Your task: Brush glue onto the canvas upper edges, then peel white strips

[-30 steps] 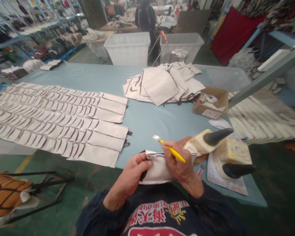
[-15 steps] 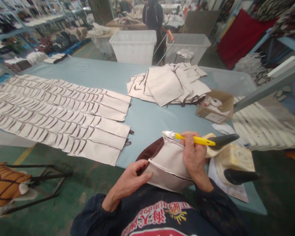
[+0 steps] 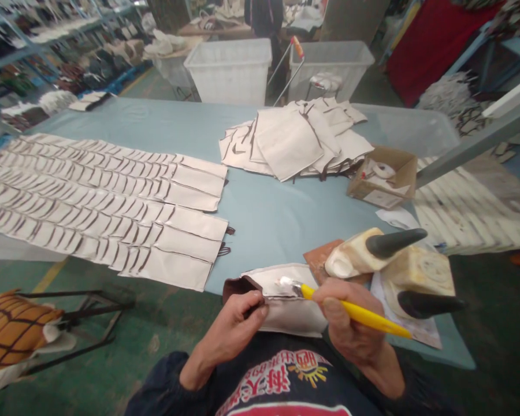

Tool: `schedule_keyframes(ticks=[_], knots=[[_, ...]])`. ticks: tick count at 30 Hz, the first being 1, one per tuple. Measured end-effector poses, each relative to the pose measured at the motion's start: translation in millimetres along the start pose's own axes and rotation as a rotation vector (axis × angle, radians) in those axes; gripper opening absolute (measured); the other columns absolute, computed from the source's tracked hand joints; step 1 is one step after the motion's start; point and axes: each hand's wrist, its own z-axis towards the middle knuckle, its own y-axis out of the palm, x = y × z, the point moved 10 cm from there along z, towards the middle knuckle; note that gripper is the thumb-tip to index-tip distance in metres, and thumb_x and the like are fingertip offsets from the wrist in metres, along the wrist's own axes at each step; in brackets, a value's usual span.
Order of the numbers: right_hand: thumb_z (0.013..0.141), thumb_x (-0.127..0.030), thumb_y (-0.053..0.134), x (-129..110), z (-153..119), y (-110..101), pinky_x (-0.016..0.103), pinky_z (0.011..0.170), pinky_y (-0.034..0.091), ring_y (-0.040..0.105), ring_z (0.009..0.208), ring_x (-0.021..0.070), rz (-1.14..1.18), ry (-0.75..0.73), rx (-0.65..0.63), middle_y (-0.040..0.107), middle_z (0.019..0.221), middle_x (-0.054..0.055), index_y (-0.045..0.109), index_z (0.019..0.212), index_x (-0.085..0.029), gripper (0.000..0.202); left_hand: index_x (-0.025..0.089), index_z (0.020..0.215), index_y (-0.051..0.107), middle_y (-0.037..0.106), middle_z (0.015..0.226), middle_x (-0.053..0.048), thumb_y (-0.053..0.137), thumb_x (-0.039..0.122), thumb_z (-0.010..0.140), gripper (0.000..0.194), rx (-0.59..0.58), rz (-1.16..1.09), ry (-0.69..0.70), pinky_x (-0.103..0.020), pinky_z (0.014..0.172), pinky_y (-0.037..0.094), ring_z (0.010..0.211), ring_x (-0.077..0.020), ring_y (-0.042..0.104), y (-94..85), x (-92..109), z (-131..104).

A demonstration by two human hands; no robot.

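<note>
My left hand (image 3: 229, 323) pinches the left end of a cream fabric piece (image 3: 297, 318) with a dark brown inside, held at the table's near edge. In my right hand (image 3: 353, 323) is a yellow-handled brush (image 3: 368, 319). Its white-coated bristles lie over the seam running along the middle of the piece. Right of the piece, a pale yellowish container with a black spout (image 3: 351, 254) rests on a brown sheet (image 3: 318, 259). A second such container (image 3: 429, 283) stands beside it.
Overlapping rows of cream pieces (image 3: 112, 202) cover the table's left side. A loose pile of cream pieces (image 3: 290, 141) lies at the back, near a cardboard box (image 3: 383, 176). White bins (image 3: 229, 72) stand beyond the table. A grey metal bar (image 3: 472, 141) slants in at right.
My right hand has brought the brush down and nearer, from the piece's far edge to its middle seam. The fabric piece has been lowered and flattened, uncovering the brown sheet and container.
</note>
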Motion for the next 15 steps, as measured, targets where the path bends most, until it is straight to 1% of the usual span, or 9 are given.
schedule_keyframes(ticks=[1,3,6,8,12,15], knots=[[0.103,-0.029,0.049,-12.4,0.0,5.6,0.026,0.050,0.046,0.059,0.050,0.0125,-0.016,-0.068,-0.047,0.063,0.060,-0.003,0.060,0.077,-0.023,0.029,0.017,0.076,0.063,0.055,0.070,0.000,0.052,0.029,0.096,0.026,0.006,0.025,0.011,-0.027,0.064,0.036,0.067,-0.0145,0.046,0.2,1.8,0.1],[0.106,-0.026,0.044,-32.6,-1.4,14.3,0.025,0.051,0.045,0.058,0.050,0.0108,-0.003,-0.167,-0.106,0.062,0.060,-0.005,0.057,0.080,-0.023,0.029,0.016,0.079,0.066,0.061,0.073,-0.001,0.050,0.022,0.096,0.025,0.013,0.086,0.057,-0.027,0.066,0.038,0.068,-0.0148,0.050,1.4,7.3,-0.1],[0.109,-0.029,0.039,-49.4,-5.1,19.2,0.026,0.049,0.041,0.050,0.046,0.0102,0.048,-0.229,-0.147,0.055,0.055,-0.006,0.055,0.084,-0.024,0.030,0.017,0.082,0.067,0.066,0.077,-0.002,0.047,0.015,0.096,0.025,0.008,0.172,0.158,-0.026,0.068,0.041,0.069,-0.0144,0.054,4.9,15.7,-1.9],[0.109,-0.029,0.037,-48.2,-6.4,16.2,0.027,0.050,0.042,0.051,0.046,0.0113,0.037,-0.211,-0.149,0.056,0.056,-0.006,0.055,0.086,-0.024,0.030,0.018,0.083,0.066,0.066,0.077,-0.003,0.046,0.012,0.097,0.024,0.031,0.235,0.226,-0.025,0.068,0.041,0.069,-0.0142,0.055,4.9,19.7,-3.9],[0.109,-0.027,0.039,-34.3,-5.0,2.2,0.028,0.051,0.044,0.054,0.048,0.0119,-0.082,-0.163,-0.078,0.059,0.059,-0.005,0.054,0.085,-0.025,0.028,0.019,0.075,0.059,0.060,0.071,-0.003,0.044,0.007,0.093,0.027,0.142,0.362,0.345,-0.026,0.063,0.038,0.065,-0.0146,0.052,0.6,28.3,-8.7],[0.108,-0.024,0.040,-38.8,-5.7,6.7,0.027,0.049,0.042,0.053,0.047,0.0110,-0.081,-0.190,-0.096,0.057,0.057,-0.006,0.053,0.084,-0.024,0.027,0.019,0.074,0.058,0.059,0.070,-0.003,0.043,0.007,0.094,0.028,0.167,0.373,0.361,-0.026,0.062,0.038,0.065,-0.0146,0.052,1.2,30.5,-9.1]])
